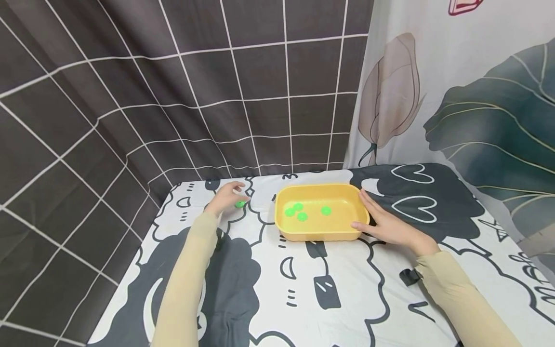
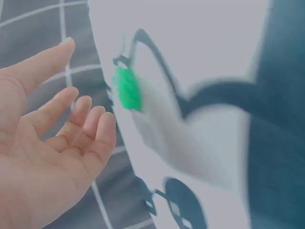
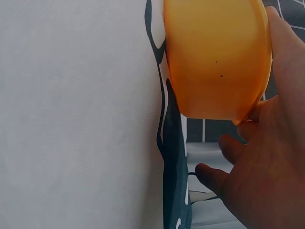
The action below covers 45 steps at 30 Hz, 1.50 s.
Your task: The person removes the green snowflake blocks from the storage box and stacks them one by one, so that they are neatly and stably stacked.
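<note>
My left hand (image 1: 224,196) is over the left part of the bed cloth, fingers loosely bent and nothing held. Just beside it, a small bright green piece (image 1: 240,204) lies on the cloth. In the left wrist view, the palm and bent fingers (image 2: 106,133) are apart from that green piece (image 2: 127,88), which looks blurred and rounded. A yellow plastic tub (image 1: 321,236) stands to the right with several flat green pieces (image 1: 302,217) on its floor. Against its right end rests my right hand (image 1: 386,224), thumb at the front rim and fingers spread along the side.
The patterned black-and-white cloth (image 1: 277,284) covers the surface. A dark grid curtain (image 1: 260,77) rises behind and at the left. A white curtain with leaf prints (image 1: 390,96) hangs at the right.
</note>
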Available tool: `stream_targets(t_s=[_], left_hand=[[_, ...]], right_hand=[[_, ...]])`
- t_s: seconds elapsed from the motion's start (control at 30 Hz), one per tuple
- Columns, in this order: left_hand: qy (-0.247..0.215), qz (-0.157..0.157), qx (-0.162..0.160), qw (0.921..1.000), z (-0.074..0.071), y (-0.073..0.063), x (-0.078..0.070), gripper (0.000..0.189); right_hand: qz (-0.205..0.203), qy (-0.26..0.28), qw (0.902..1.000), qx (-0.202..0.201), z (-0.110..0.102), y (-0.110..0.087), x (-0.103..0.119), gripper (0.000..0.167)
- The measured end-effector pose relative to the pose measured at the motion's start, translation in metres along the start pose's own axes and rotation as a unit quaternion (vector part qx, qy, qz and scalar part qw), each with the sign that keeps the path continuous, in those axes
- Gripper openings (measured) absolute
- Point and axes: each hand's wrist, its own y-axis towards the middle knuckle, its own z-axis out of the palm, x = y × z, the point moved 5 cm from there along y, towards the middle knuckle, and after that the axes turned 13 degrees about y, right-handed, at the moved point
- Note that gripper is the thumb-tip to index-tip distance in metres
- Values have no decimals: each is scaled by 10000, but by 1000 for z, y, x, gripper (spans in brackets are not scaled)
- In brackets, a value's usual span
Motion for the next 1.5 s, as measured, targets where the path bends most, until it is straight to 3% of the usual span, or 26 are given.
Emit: stream_targets(t_s=[0.2,0.4,0.57,0.73,0.9,1.1,1.3,1.5], left_hand=[[-161,509,-86,9985,-6,11,-50,54],[45,1149,-39,9934,-1,16,-111,48],[373,1741,208,9838,12,20,-153,42],[584,2204,460,9726,25,27,-185,43],[813,2546,792,9604,40,28,-207,44],[1435,2883,1149,9397,64,25,-224,43],[1764,3059,1341,9259,80,23,-234,41],[2432,3180,1608,9022,100,23,-241,36]], right_hand=[[9,-8,10000,-9,-1,0,0,102],[-78,16,10000,-3,-1,0,1,101],[-106,-7,9999,-1,-1,0,2,102],[-95,-51,9999,-39,-2,0,1,102],[-98,-21,9999,-15,-2,-1,5,101],[-131,40,9999,55,-3,-2,6,101],[-185,4,9998,8,-2,-1,5,102],[-136,43,9999,20,-2,-4,6,101]])
